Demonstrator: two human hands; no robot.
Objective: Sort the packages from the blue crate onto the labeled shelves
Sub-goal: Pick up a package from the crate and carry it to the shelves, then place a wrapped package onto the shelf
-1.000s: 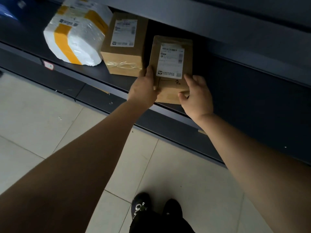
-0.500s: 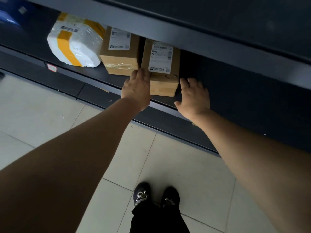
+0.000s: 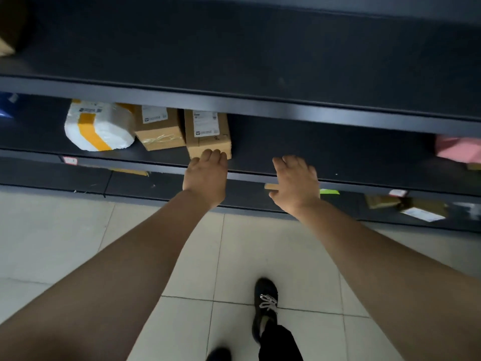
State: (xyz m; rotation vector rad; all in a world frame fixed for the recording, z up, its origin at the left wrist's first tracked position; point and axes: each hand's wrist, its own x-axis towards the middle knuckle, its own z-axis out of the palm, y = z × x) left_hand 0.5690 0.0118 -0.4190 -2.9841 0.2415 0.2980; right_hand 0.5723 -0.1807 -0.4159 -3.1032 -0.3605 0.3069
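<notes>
A small brown cardboard box (image 3: 208, 134) with a white label lies on the dark middle shelf (image 3: 325, 157), beside another brown box (image 3: 160, 130). A white foam package (image 3: 99, 128) with yellow tape sits to their left. My left hand (image 3: 205, 175) reaches to the small box's front edge, fingertips at it, fingers relaxed. My right hand (image 3: 296, 181) hovers over the shelf's front lip to the right of the box, fingers spread and empty. The blue crate is hardly in view; only a blue patch (image 3: 6, 106) shows at the far left.
An upper shelf board (image 3: 234, 48) overhangs the packages. A pink parcel (image 3: 460, 149) lies at the right end of the middle shelf. The lowest shelf holds flat parcels (image 3: 416, 208). Label tags (image 3: 69, 160) sit on the shelf edge. Tiled floor and my shoes (image 3: 265, 306) are below.
Both hands set the small brown box down on the shelf next to the other box and let go. My right hand has drawn away to the right; the view tilted up.
</notes>
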